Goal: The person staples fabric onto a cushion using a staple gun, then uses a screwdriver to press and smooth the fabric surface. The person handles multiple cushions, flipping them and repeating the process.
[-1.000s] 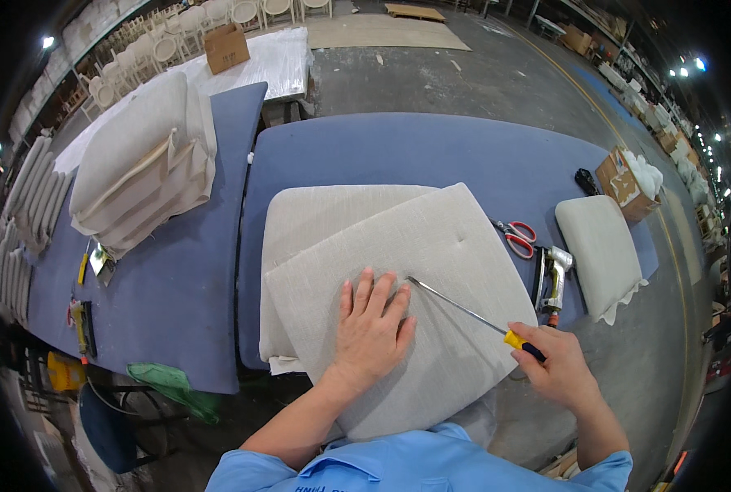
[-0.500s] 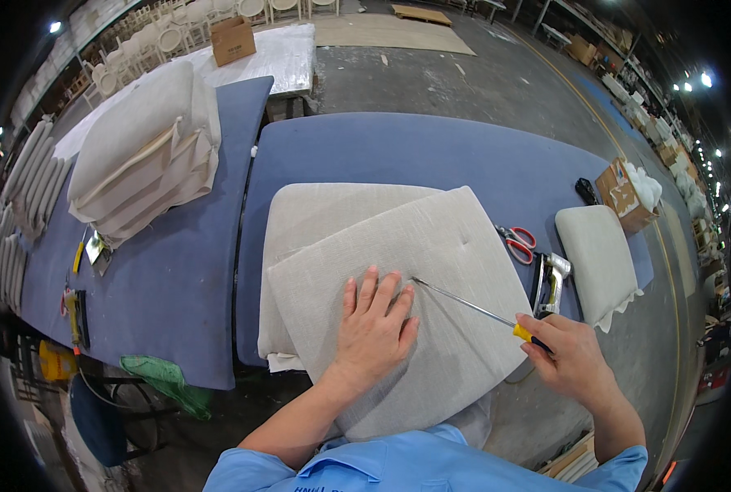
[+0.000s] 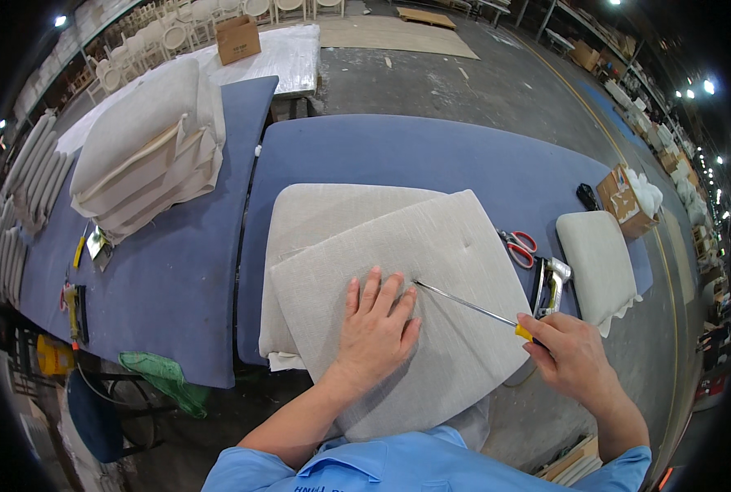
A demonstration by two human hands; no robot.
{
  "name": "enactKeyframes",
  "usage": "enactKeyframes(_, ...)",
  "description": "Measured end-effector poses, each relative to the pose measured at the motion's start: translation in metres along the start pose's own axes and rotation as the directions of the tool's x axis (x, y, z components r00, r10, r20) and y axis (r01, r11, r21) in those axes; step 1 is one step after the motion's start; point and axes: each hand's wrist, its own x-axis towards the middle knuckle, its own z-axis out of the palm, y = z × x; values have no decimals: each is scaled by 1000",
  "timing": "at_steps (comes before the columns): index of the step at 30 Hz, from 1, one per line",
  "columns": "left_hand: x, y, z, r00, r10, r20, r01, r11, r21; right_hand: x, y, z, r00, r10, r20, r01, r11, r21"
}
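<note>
- The top cushion (image 3: 415, 303), a beige fabric seat pad, lies tilted on a second beige pad (image 3: 316, 221) at the near edge of the blue worktop (image 3: 431, 156).
- The left hand (image 3: 378, 324) lies flat on the top cushion, fingers spread and open, pressing the fabric and gripping nothing.
- The right hand (image 3: 574, 357), just off the top cushion's right edge, has its grip closed around the yellow handle of a long metal tool (image 3: 468, 305).
- The tool's thin shaft slants up and left across the top cushion; its tip meets the fabric just beside the left fingertips.
- Right of the top cushion lie red-handled scissors (image 3: 519, 246) and a metal staple gun (image 3: 551, 283), then a small white cushion (image 3: 599, 262) and a cardboard box (image 3: 619, 197).
- Far left of the top cushion, a stack of pale cushions (image 3: 140, 156) sits on another blue worktop.
</note>
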Motion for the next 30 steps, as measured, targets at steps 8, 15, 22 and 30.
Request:
enactKeyframes(8,-1,-1,2,1000,2,-1,-2,1000,10,8,-11,-16,999,-36,20,38,996,-85)
enactKeyframes(15,0,-1,2,1000,12,2,-12,999,30,24,-37,-41,993,-61,104,83,970,-228)
enactKeyframes(22,1,2,1,1000,-12,1,12,1000,18,9,-10,-3,999,-14,35,15,1000,-9)
enactKeyframes(30,1,6,-3,1000,-19,-14,20,1000,13,-50,10,135,973,230,-14,-167,748,643)
